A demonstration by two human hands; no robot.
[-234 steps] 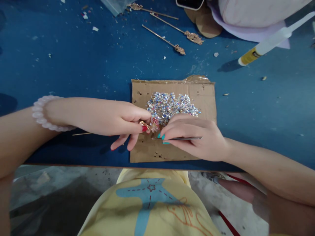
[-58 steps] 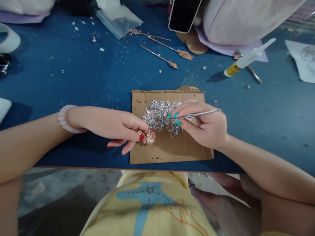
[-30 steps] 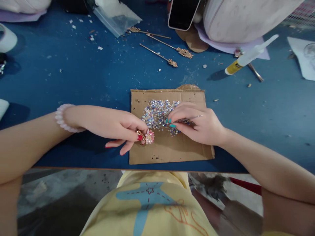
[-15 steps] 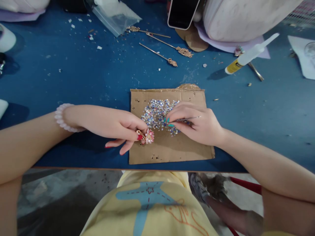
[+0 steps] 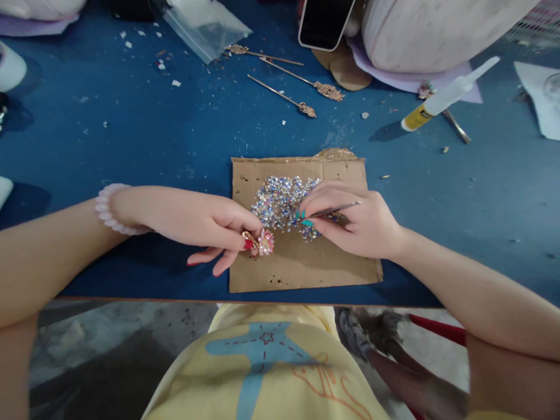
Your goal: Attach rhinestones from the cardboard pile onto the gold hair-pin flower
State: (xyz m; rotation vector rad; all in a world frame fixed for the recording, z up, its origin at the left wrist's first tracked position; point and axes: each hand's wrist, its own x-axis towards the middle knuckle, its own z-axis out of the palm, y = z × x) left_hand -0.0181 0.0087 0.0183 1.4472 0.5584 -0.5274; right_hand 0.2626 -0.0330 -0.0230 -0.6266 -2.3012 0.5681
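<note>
My left hand [image 5: 205,221] pinches a gold ornament with pink petals [image 5: 262,241] at the left edge of a brown cardboard sheet [image 5: 306,262]. A pearly bracelet [image 5: 107,207] circles that wrist. My right hand [image 5: 354,221] grips thin metal tweezers [image 5: 335,209], whose tips reach into a pile of sparkling rhinestones [image 5: 280,201] on the cardboard. The two hands are a few centimetres apart.
Three gold hairpin sticks [image 5: 301,108] lie on the blue table [image 5: 131,134] behind the cardboard. A glue tube [image 5: 441,102], a phone [image 5: 326,23], a plastic bag [image 5: 205,26] and a pale bag [image 5: 437,35] line the far side. Small scraps litter the table.
Since 7.8 s ago the view has tilted up and my right hand went from beside the ornament up into the rhinestone pile. Over the last second both hands have barely moved.
</note>
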